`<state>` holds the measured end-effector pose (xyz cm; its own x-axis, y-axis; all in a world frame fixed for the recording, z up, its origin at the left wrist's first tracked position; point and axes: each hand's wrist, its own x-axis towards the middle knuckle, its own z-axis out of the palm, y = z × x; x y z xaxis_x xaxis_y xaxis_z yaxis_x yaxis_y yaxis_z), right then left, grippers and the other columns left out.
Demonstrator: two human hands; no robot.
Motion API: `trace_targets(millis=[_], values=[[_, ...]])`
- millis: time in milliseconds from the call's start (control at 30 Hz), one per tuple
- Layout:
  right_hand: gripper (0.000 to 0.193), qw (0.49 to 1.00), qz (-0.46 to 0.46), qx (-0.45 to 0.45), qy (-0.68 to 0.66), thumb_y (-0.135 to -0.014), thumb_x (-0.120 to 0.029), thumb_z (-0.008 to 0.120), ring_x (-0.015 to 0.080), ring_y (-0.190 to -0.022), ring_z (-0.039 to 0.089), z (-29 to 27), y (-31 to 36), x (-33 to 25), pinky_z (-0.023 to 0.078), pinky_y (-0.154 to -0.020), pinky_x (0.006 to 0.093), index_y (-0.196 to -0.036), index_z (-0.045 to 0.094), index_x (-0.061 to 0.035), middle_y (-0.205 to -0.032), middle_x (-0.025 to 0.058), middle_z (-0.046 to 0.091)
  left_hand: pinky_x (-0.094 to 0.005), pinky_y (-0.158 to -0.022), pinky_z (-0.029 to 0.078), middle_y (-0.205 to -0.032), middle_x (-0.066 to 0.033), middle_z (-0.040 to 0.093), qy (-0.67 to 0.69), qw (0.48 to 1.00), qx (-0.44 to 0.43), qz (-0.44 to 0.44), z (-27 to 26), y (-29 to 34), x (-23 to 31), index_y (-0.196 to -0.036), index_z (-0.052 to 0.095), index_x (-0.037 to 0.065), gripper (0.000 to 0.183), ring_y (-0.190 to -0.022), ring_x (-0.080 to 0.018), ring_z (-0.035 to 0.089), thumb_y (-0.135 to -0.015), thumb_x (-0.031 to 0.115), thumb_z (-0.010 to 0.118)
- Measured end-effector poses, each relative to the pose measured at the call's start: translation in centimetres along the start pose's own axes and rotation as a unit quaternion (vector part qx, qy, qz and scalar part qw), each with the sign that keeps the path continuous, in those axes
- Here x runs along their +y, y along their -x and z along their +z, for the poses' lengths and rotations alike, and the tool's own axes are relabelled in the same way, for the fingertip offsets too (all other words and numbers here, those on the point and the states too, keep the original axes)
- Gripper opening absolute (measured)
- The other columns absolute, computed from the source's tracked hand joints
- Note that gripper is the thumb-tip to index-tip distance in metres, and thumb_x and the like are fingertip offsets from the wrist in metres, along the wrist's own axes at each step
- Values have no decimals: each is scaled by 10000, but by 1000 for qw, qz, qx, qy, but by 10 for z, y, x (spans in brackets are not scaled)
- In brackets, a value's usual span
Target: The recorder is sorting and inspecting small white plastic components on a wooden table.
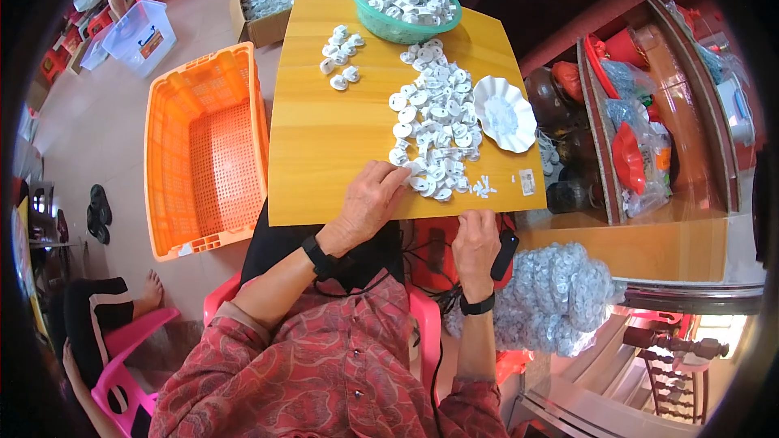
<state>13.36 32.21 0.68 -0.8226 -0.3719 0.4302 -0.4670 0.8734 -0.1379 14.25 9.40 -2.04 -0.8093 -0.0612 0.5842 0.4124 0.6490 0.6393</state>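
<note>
A pile of small white round plastic parts [442, 118] spreads down the right half of the yellow wooden board [324, 154]. My left hand [375, 197] reaches over its near left edge, fingertips closed at a white plastic part. At the board's front edge my right hand [476, 239] is closed, thumb and fingers drawn together; whatever they hold is hidden or too small to make out. Just beyond it lie several tiny white pegs [484, 186]. A white fluted dish [523, 126] with small clear pieces in it stands right of the pile.
A green basket [389, 28] heaped with white parts sits at the board's far end, a small group of them [341, 50] to its left. An orange crate [260, 130] stands left of the board. A bag of clear pieces [552, 296] is at my right, below shelves [596, 130].
</note>
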Motion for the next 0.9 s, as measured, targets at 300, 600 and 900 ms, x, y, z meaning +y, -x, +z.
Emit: trace_targets(millis=[300,600,900], values=[[116,943,186,-10,-276,-905,-22,641,308,-814,621,-8,1,-32,514,-736,404,-1017,625,6,-915,154,607,-292,-702,529,-961,-44,667,238,950,-42,-196,-10,9,-2,-1212,663,31,300,-813,-132,639,-914,45,697],[132,865,215,-28,-453,-965,-31,627,69,-755,604,-15,-3,-69,514,-683,212,-1079,601,32,-890,28,634,-245,-770,554,-998,-46,706,577,744,-88,-326,-18,18,8,-1277,618,23,340,-819,-92,652,-943,36,676],[127,767,283,-4,-576,-963,-7,636,91,-790,645,-28,-16,-94,524,-710,220,-1070,596,48,-907,74,678,-247,-846,546,-1124,-55,697,613,718,-97,-315,-25,21,14,-1298,599,8,371,-951,-110,669,-936,13,677]])
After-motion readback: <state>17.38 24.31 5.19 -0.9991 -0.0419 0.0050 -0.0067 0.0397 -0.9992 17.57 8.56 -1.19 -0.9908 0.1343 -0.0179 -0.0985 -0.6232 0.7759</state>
